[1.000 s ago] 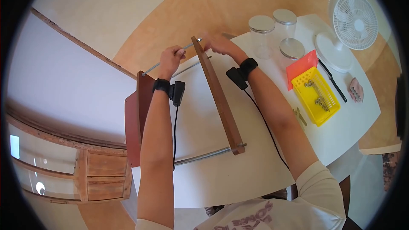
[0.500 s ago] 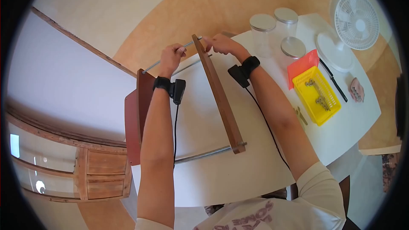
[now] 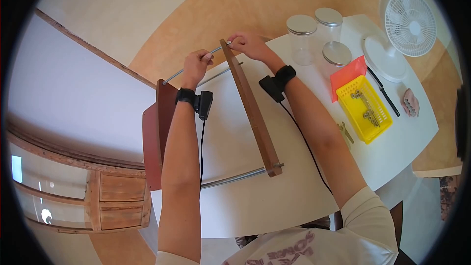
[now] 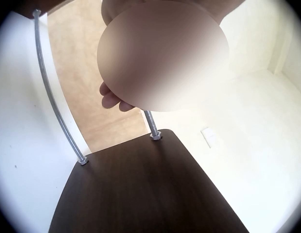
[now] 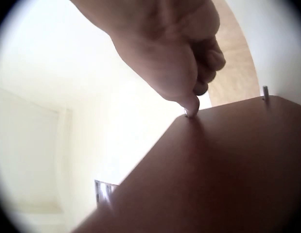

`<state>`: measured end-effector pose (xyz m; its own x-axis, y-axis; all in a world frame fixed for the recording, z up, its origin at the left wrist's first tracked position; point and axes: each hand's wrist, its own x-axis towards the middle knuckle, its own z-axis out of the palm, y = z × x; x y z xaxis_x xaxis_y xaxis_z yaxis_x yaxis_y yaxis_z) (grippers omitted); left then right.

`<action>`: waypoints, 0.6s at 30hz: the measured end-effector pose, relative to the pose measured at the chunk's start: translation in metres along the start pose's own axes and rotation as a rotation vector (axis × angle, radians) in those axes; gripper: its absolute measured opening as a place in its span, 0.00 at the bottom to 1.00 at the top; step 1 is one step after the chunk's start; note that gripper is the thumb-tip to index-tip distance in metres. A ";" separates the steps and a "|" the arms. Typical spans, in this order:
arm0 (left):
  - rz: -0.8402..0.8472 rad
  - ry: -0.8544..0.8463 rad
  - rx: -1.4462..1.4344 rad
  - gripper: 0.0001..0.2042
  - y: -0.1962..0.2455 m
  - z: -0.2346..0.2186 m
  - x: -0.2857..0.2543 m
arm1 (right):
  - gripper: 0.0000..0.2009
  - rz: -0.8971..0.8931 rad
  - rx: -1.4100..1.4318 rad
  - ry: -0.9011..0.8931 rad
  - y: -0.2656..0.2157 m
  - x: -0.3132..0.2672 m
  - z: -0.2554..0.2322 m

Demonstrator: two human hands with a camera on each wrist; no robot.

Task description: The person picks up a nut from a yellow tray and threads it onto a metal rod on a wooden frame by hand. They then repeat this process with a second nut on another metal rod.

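A frame of two brown wooden boards joined by metal rods stands on the white table. My left hand (image 3: pixel 196 67) grips the far upper rod (image 3: pixel 174 76) between the left board (image 3: pixel 168 105) and the right board (image 3: pixel 252 113). In the left wrist view, nuts hold this rod (image 4: pixel 150 121) and a second rod (image 4: pixel 53 104) against the dark board (image 4: pixel 140 184). On the right board's outer side, my right hand (image 3: pixel 251 47) pinches a small nut (image 3: pixel 229 43) at that rod's end. The right wrist view shows the thumb (image 5: pixel 191 104) at the board's corner, mostly covering the nut.
Right of the frame stands a yellow basket (image 3: pixel 350 119) with metal fittings, beside wrenches (image 3: pixel 347 133), a red sheet (image 3: pixel 340 82) and a long black tool (image 3: pixel 384 92). Lidded clear jars (image 3: pixel 300 44) and a white fan (image 3: pixel 409 24) stand farther back.
My right hand has shifted slightly up and left, its fingers now closing at the rod's end. My left hand keeps its grip on the rod.
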<state>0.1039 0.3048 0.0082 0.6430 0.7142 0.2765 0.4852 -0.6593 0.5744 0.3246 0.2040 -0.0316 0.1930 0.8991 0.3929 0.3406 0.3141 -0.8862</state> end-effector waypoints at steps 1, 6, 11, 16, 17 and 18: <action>0.008 0.003 0.002 0.11 0.001 0.000 0.000 | 0.13 0.001 -0.064 -0.010 -0.005 0.000 0.003; 0.016 0.031 -0.001 0.11 0.000 0.001 -0.002 | 0.11 -0.042 -0.257 0.093 -0.017 -0.007 0.007; 0.009 0.026 -0.001 0.10 0.001 0.001 -0.003 | 0.15 -0.069 -0.006 0.138 0.026 0.015 0.002; 0.175 0.339 0.439 0.09 0.044 -0.003 -0.031 | 0.18 0.226 -0.349 -0.029 0.050 0.005 -0.011; 0.174 0.337 0.441 0.09 0.049 -0.002 -0.037 | 0.18 0.227 -0.346 -0.029 0.060 0.005 -0.010; 0.150 0.231 0.498 0.08 0.053 -0.001 -0.043 | 0.15 0.237 -0.360 -0.047 0.068 0.006 -0.006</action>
<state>0.1009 0.2390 0.0279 0.6076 0.5999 0.5204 0.6549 -0.7492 0.0989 0.3550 0.2290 -0.0880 0.2655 0.9490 0.1701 0.5929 -0.0216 -0.8050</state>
